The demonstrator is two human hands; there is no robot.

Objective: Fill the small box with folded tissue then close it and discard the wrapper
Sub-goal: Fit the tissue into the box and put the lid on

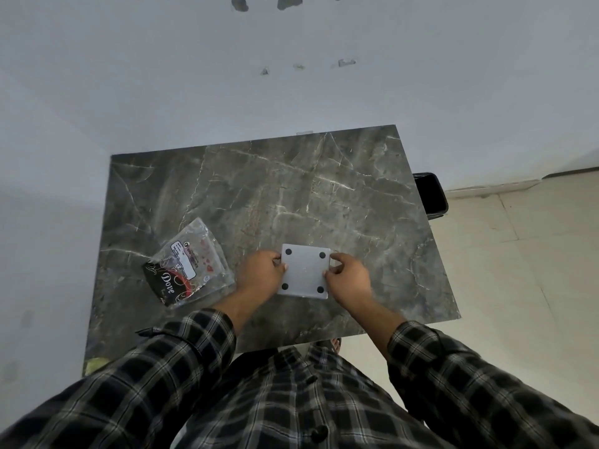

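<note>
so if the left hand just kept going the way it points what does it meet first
The left hand points straight at the white box it grips by the edge; beyond that, probably the right hand.

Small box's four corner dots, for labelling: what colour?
Black dots on the whitish small box; head view shows them best.

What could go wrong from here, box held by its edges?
1. The small box shows four black dots upward, so it may be upside down; opened so, contents could spill.
2. The left hand and right hand grip only its side edges; it could slip.
3. The wrapper lies across the table from the black bin; easily forgotten.
</note>
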